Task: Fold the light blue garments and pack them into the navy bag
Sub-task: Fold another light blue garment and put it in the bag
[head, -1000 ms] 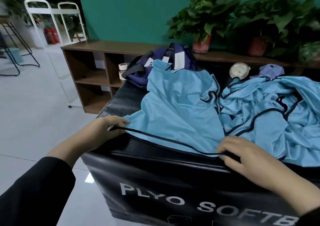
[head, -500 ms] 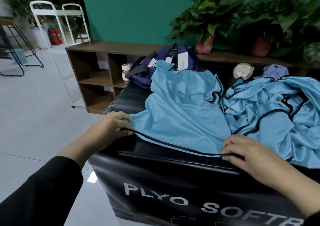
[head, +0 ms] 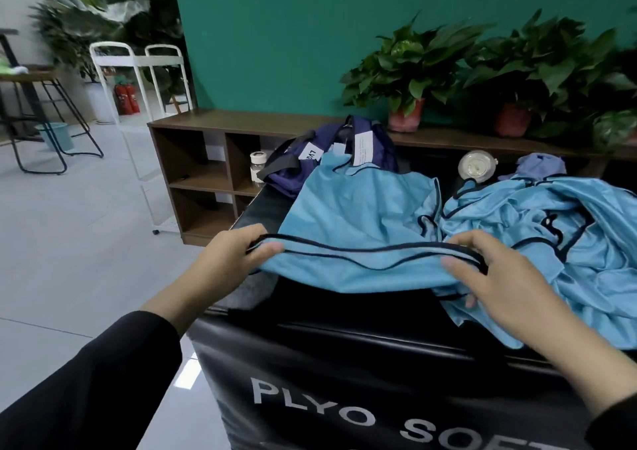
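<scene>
Black box top (head: 344, 315) holds the vest (head: 358, 215), whose near hem, flat a second ago, is now lifted, pinched by left hand (head: 224, 263) and right hand (head: 499, 277), so first fold toward the bag (head: 310, 153) has begun.

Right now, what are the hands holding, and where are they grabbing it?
Both hands hold the spread light blue garment by its dark-trimmed bottom hem: left hand at one corner, right hand at the other.
</scene>
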